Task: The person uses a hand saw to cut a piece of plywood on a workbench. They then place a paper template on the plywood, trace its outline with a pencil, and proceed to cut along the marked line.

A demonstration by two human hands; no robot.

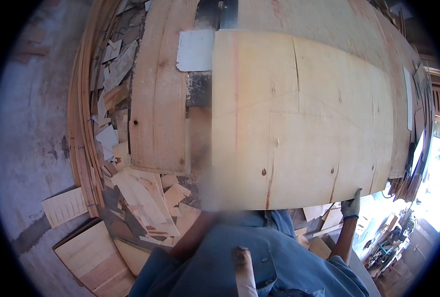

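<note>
A large pale plywood sheet (304, 119) with thin drawn lines and a few knots lies across the workbench in front of me. My right hand (351, 204), in a grey glove with a blue cuff, grips the sheet's near right corner. My left forearm rises from my blue shirt toward the sheet's near left corner. My left hand (207, 200) there is only a blur against the edge, so its grip is unclear.
A wide bare board (158, 99) and a white panel piece (195, 49) lie left of the sheet. Several wood offcuts (140, 198) litter the floor beside a bundle of thin curved strips (81, 123). Flat boards (89, 252) lie at lower left. Clutter and tools (393, 237) sit at lower right.
</note>
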